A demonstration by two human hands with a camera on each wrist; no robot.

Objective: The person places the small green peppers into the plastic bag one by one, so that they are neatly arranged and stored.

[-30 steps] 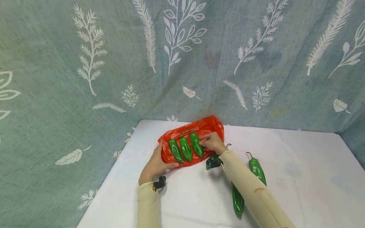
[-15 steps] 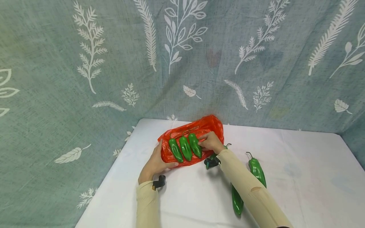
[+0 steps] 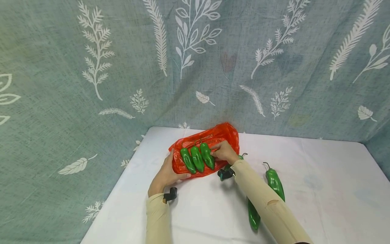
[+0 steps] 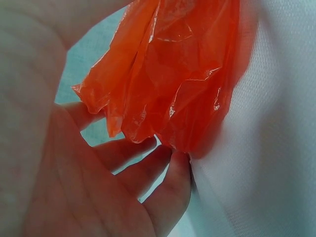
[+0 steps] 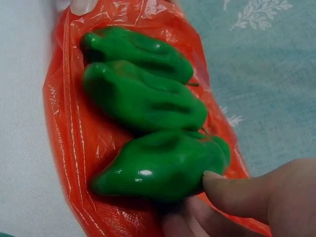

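A crinkled red plastic bag (image 3: 225, 130) lies on the white table with a row of three green peppers on it: a left pepper (image 3: 188, 161), a middle pepper (image 3: 197, 159) and a right pepper (image 3: 207, 156). My left hand (image 3: 166, 173) holds the bag's left end in a C-shape, fingers along the left side and thumb on the near edge. In the left wrist view its fingertips (image 4: 178, 163) touch the bag's edge. With my right hand (image 3: 223, 151) I grip the right pepper from its right side. The right wrist view shows my thumb (image 5: 237, 190) against it, other fingers partly hidden below.
Under the right forearm, partly covered, lies another green pepper (image 3: 225, 176). Two more, a long pepper (image 3: 275, 183) and a nearer pepper (image 3: 253, 215), lie to the right beside the sleeve. A patterned grey-green curtain (image 3: 195, 84) hangs behind the table.
My right hand has slid the right pepper slightly left, and the middle pepper has shifted left with it. The left hand and the bag have hardly moved.
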